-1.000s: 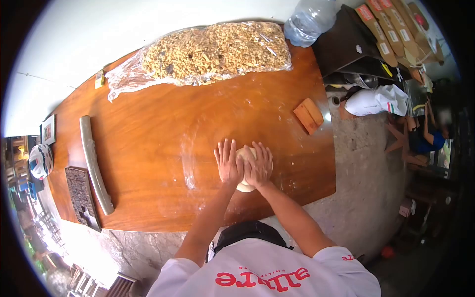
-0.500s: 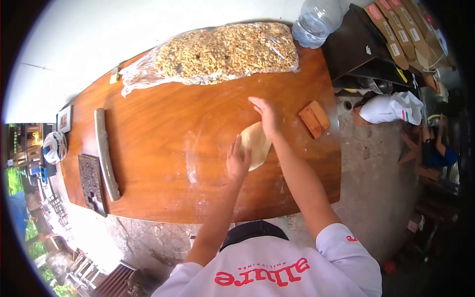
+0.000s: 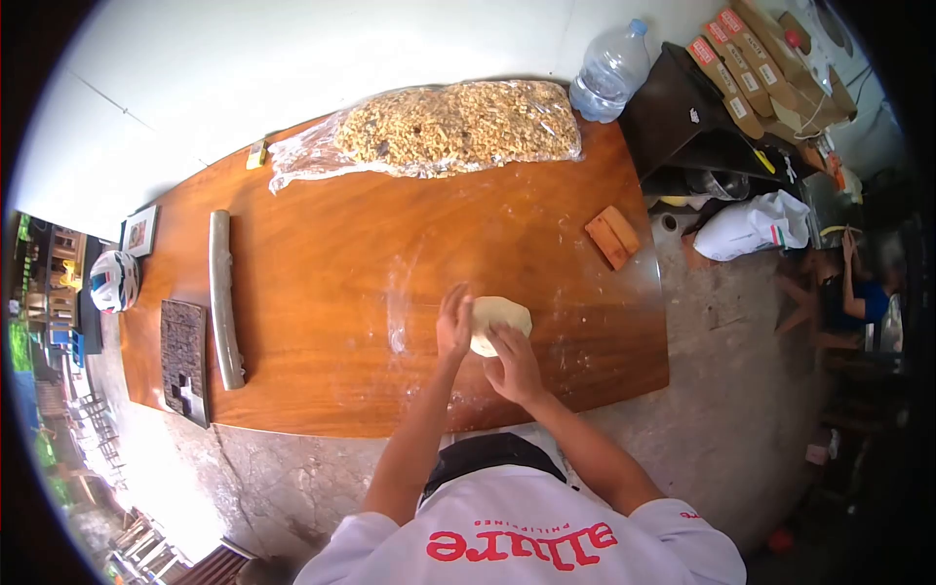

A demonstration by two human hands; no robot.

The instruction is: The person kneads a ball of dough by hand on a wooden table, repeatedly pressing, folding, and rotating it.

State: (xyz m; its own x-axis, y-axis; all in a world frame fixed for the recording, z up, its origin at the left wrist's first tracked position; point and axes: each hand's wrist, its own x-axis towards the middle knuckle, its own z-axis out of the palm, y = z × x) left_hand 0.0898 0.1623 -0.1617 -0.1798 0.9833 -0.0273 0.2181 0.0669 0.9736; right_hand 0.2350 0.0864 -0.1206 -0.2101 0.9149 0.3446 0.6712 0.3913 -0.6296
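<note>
A pale, rounded lump of dough (image 3: 507, 314) lies on the brown wooden table (image 3: 322, 283), close to its front edge. At the dough's left side is my left hand (image 3: 454, 324), its fingers stretched out and pointing away from me. My right hand (image 3: 513, 363) rests on the dough's near side with fingers spread, covering part of it. Neither hand is wrapped round the dough. White flour marks show on the wood left of my hands.
A clear bag of brown crumbly pieces (image 3: 458, 127) and a water bottle (image 3: 611, 73) stand at the back. An orange-brown block (image 3: 612, 238) is at the right. A long grey roll (image 3: 224, 297) and a dark board (image 3: 183, 361) lie left.
My right hand has come back toward me from beyond the dough onto its near side. The dough looks shorter and rounder and sits nearer me. My left hand has shifted slightly left of it.
</note>
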